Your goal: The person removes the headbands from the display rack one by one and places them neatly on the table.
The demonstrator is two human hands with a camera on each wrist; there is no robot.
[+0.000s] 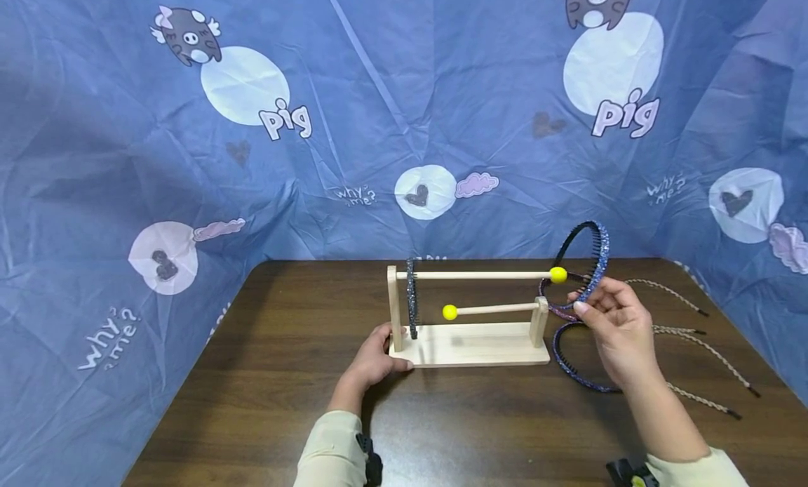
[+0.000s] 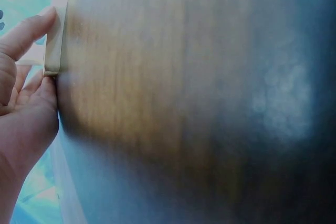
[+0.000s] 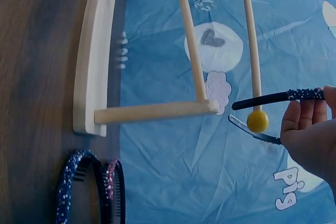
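Observation:
A pale wooden stand (image 1: 473, 344) has two rods on posts, each tipped with a yellow ball. My left hand (image 1: 371, 363) grips the left end of its base, which sits between thumb and fingers in the left wrist view. Between fingers and thumb, my right hand (image 1: 621, 336) pinches a blue glittery headband (image 1: 602, 252) with inner teeth. In the right wrist view, this headband's two ends (image 3: 257, 101) lie either side of the upper rod, right by its yellow ball (image 3: 258, 121). A dark glittery headband (image 1: 412, 301) hangs on the upper rod beside the left post.
Right of the stand, a blue glittery headband (image 1: 577, 382) and a reddish one (image 1: 562, 313) lie on the brown table (image 1: 284, 438). Several braided bands (image 1: 726, 361) extend farther right. Blue printed cloth (image 1: 353, 122) hangs behind the table.

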